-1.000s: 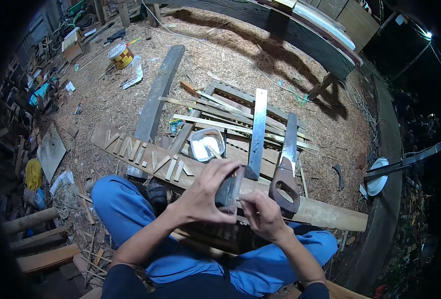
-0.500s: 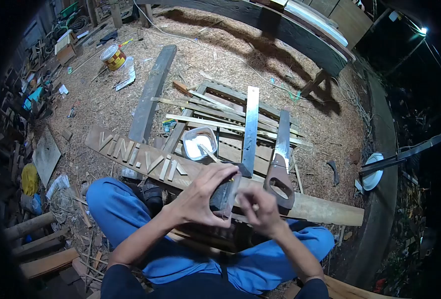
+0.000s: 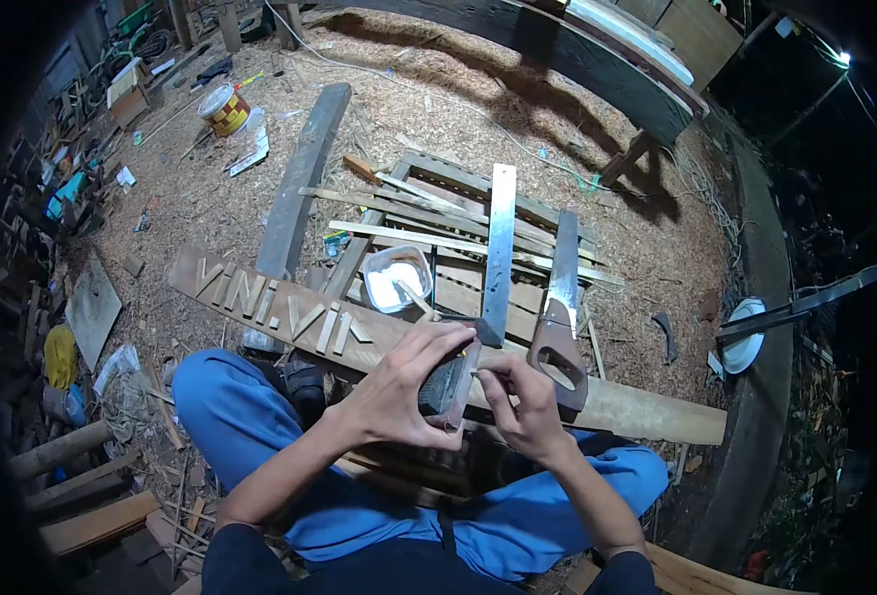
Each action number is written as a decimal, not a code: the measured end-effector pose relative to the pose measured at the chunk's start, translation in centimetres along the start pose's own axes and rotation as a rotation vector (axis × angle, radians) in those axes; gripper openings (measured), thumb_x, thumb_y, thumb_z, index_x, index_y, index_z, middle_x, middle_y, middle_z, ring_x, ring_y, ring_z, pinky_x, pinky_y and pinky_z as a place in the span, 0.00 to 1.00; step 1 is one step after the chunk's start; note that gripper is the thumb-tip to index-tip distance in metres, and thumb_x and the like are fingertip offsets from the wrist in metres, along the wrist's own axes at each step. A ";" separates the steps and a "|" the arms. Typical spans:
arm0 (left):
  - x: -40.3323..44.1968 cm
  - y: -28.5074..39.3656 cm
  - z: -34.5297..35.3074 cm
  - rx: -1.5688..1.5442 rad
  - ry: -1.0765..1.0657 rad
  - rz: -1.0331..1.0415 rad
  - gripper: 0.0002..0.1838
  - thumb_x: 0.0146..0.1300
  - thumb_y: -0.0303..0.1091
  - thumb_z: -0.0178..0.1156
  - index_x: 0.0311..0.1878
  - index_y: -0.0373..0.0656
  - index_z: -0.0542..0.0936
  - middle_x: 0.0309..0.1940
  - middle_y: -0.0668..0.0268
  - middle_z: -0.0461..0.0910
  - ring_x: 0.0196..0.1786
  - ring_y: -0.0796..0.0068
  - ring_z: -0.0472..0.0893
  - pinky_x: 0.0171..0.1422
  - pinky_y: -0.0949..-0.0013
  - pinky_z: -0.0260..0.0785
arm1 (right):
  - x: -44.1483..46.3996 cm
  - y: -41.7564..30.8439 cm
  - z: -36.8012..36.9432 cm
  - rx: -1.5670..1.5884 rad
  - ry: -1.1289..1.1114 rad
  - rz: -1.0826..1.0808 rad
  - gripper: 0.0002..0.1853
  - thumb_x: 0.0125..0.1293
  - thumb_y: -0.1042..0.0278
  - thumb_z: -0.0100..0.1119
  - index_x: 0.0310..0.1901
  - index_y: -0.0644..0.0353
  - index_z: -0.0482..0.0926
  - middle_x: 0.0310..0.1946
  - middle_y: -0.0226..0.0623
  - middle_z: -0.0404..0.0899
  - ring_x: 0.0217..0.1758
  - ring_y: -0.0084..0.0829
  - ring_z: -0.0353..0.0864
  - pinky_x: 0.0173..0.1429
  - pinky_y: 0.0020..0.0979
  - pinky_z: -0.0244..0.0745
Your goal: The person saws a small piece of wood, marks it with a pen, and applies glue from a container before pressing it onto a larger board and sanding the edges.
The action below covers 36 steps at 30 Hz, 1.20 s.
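My left hand (image 3: pixel 406 389) is wrapped round a dark block (image 3: pixel 445 385) with a brownish sheet on its right face. Close to that face, my right hand (image 3: pixel 524 405) pinches a small pale piece (image 3: pixel 477 372), mostly hidden by the fingers. Beneath both hands, a long curved board (image 3: pixel 637 412) runs across my lap. Thin wooden strips (image 3: pixel 341 334) lie on its left part, forming letter shapes. Just beyond the board is a plastic tub (image 3: pixel 383 291) of white paste with a stick (image 3: pixel 415 298) in it. A handsaw (image 3: pixel 559 347) and a metal square (image 3: pixel 499 253) rest to the right of the tub.
A wooden frame with loose slats (image 3: pixel 438 238) lies ahead on shavings. Left of it is a thick grey beam (image 3: pixel 304 183). A yellow and red bucket (image 3: pixel 228 117) stands farther left. A heavy bench (image 3: pixel 597 69) crosses the top; a white basin (image 3: pixel 744 322) is at right.
The view has shifted slightly. My right hand moved a little away from the block, blurred, and is back near its right face. My left hand keeps holding the block.
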<state>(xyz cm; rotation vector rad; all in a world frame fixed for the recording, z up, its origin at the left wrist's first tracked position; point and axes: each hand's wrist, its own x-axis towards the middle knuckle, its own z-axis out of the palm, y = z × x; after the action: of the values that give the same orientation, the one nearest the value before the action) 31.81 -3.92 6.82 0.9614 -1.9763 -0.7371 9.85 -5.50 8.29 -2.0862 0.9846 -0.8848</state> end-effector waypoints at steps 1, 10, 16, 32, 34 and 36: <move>0.0 0.0 0.0 -0.007 0.003 -0.004 0.57 0.38 0.43 0.81 0.74 0.35 0.66 0.68 0.47 0.71 0.70 0.46 0.73 0.77 0.51 0.66 | 0.0 0.5 0.3 0.044 0.015 -0.010 0.05 0.76 0.75 0.59 0.46 0.68 0.78 0.34 0.42 0.82 0.32 0.28 0.84 0.39 0.30 0.79; 0.2 0.3 0.0 -0.068 0.010 -0.031 0.56 0.39 0.42 0.80 0.74 0.38 0.65 0.66 0.47 0.73 0.68 0.45 0.75 0.75 0.52 0.68 | 0.7 1.1 0.2 0.013 0.001 -0.052 0.07 0.79 0.71 0.56 0.49 0.67 0.77 0.33 0.42 0.79 0.30 0.33 0.80 0.36 0.30 0.74; -0.5 0.2 -0.1 -0.077 0.031 -0.081 0.57 0.39 0.43 0.81 0.75 0.40 0.63 0.64 0.47 0.74 0.66 0.44 0.76 0.73 0.52 0.69 | -0.4 0.8 1.6 -0.085 0.059 -0.139 0.03 0.75 0.78 0.58 0.47 0.65 0.77 0.30 0.41 0.76 0.28 0.38 0.78 0.34 0.34 0.72; -1.1 -0.4 -0.2 -0.115 0.074 0.039 0.56 0.35 0.41 0.83 0.69 0.42 0.63 0.64 0.50 0.74 0.67 0.45 0.76 0.73 0.52 0.70 | 0.0 0.1 1.1 -0.043 -0.009 -0.370 0.10 0.63 0.85 0.63 0.44 0.62 0.80 0.28 0.38 0.76 0.28 0.36 0.77 0.32 0.36 0.71; -1.2 -0.6 -0.4 -0.117 0.072 0.034 0.56 0.35 0.40 0.83 0.69 0.42 0.63 0.64 0.50 0.74 0.67 0.45 0.76 0.74 0.52 0.70 | 0.3 0.3 1.3 0.009 -0.053 -0.360 0.09 0.65 0.84 0.64 0.45 0.63 0.81 0.28 0.39 0.75 0.27 0.36 0.77 0.32 0.35 0.70; -1.3 -0.5 -0.1 -0.116 0.047 -0.014 0.55 0.36 0.40 0.82 0.70 0.41 0.63 0.65 0.49 0.74 0.68 0.45 0.76 0.74 0.51 0.69 | 0.7 1.7 1.0 -0.094 0.034 -0.226 0.10 0.63 0.82 0.64 0.46 0.64 0.79 0.30 0.45 0.75 0.33 0.48 0.79 0.38 0.44 0.73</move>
<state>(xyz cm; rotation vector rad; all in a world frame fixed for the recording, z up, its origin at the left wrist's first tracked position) 32.56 -3.15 5.90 0.9155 -1.8667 -0.8209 10.35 -6.62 6.57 -2.3030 0.8323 -1.0059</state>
